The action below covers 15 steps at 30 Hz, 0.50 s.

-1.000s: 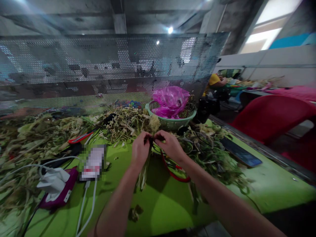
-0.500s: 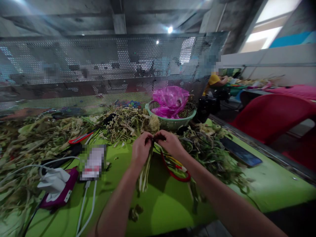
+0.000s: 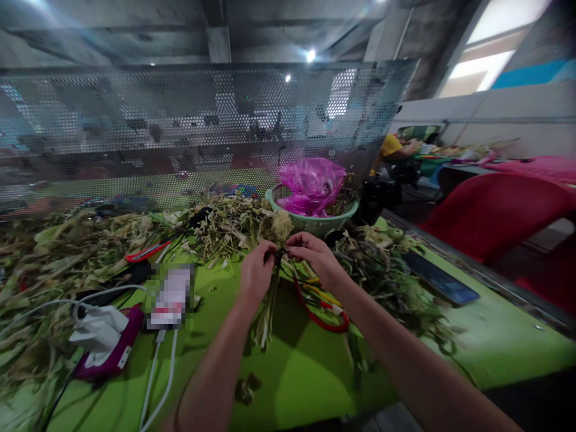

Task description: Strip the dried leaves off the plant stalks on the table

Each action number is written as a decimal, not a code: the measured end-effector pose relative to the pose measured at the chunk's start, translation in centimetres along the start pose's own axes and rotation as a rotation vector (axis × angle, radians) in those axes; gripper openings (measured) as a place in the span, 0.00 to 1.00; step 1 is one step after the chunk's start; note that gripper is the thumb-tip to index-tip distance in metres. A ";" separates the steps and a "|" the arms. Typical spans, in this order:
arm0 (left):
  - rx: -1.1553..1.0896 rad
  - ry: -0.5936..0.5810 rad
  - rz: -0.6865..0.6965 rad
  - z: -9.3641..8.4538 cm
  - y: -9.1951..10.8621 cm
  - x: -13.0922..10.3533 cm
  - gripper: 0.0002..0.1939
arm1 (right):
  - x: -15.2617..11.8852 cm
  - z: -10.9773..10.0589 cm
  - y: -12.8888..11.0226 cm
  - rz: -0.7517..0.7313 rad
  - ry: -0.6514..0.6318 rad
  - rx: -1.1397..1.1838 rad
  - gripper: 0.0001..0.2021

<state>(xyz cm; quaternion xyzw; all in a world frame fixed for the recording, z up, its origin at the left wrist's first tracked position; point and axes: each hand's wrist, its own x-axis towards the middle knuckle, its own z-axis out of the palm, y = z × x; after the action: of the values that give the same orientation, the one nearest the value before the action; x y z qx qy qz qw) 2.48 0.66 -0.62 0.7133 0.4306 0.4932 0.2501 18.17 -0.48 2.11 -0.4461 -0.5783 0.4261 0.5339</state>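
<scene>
Using the green basket [image 3: 315, 227] as reference, sides as the worker sees them. Plant bundle [image 3: 269, 315] is near side of it, slightly left, stems pointing at the worker. Pale frizzy tuft [image 3: 281, 225] sits between hands and basket. Left hand [image 3: 258, 273] has the bundle, thumb and fingers pressed together round the stems. Right hand [image 3: 317, 258] is right beside it, thumb and forefinger pinching a thin dark strand [image 3: 279, 256] at the stems; can't tell if it goes all the way round. Red loop [image 3: 333, 327] on the basket's near side, by the right forearm, yellow piece [image 3: 321, 294] with it, partly hidden. Basket holds a crumpled pink bag [image 3: 310, 174]. Plant heap [image 3: 90, 240] left of basket, another [image 3: 387, 279] right and nearer, dark phone [image 3: 443, 279] past that. Orange-red cutter [image 3: 146, 252] left of basket; second phone [image 3: 173, 294], screen blurred, and purple power strip [image 3: 130, 333] left and nearer. Perforated screen [image 3: 180, 120] behind basket, red chair [image 3: 499, 210] well right
</scene>
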 end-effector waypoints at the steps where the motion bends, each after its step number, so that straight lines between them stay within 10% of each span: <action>1: 0.000 -0.005 -0.003 -0.1 0.1 0.0 0.09 | 0.1 0.0 0.2 0.001 -0.015 -0.025 0.10; 15: -0.234 -0.081 -0.104 -0.6 -1.6 1.0 0.06 | 0.3 -0.8 -0.1 0.104 0.000 -0.073 0.05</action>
<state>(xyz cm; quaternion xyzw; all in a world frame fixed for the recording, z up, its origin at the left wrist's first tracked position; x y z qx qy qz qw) 1.47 2.34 -1.16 0.6752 0.3960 0.4974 0.3741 18.93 -0.20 2.28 -0.4947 -0.5696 0.4318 0.4944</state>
